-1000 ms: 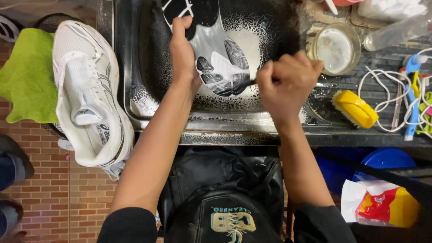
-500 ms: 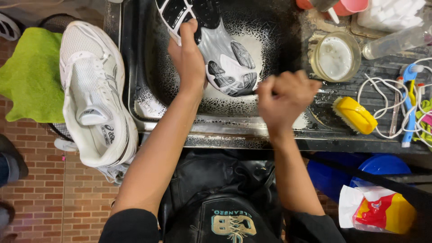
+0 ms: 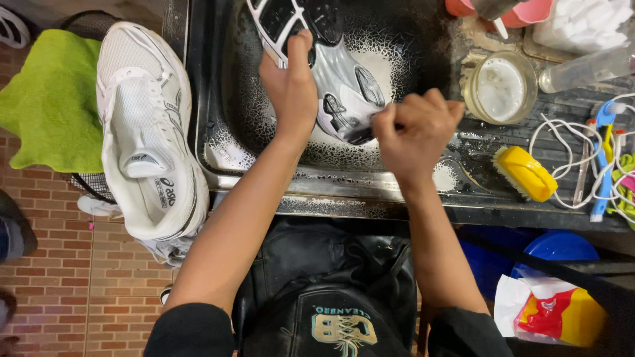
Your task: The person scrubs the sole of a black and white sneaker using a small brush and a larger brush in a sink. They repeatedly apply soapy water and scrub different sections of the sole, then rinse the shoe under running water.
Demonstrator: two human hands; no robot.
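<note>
A sneaker [image 3: 331, 73] lies sole-up in a dark metal sink [image 3: 218, 119] streaked with white foam. My left hand [image 3: 291, 89] grips the shoe along its left side. My right hand [image 3: 417, 129] is closed at the heel end of the sole, fingers curled around something small that is mostly hidden; I cannot tell what it is. A second white sneaker [image 3: 145, 132] rests upright on the left rim of the sink, beside a green cloth [image 3: 49, 99].
Right of the sink stand a glass jar of milky liquid [image 3: 499, 86], a yellow scrub brush [image 3: 526, 173], white laces [image 3: 562, 139], a blue-handled brush [image 3: 602, 165] and a clear bottle [image 3: 585, 69]. Pink tub [image 3: 503, 10] at the back. Brick floor [image 3: 73, 277] left; blue bucket [image 3: 555, 248] below.
The view has shifted, so the sink sits slightly higher and farther right. My right hand has moved up to the shoe's heel. My left hand keeps its grip on the shoe.
</note>
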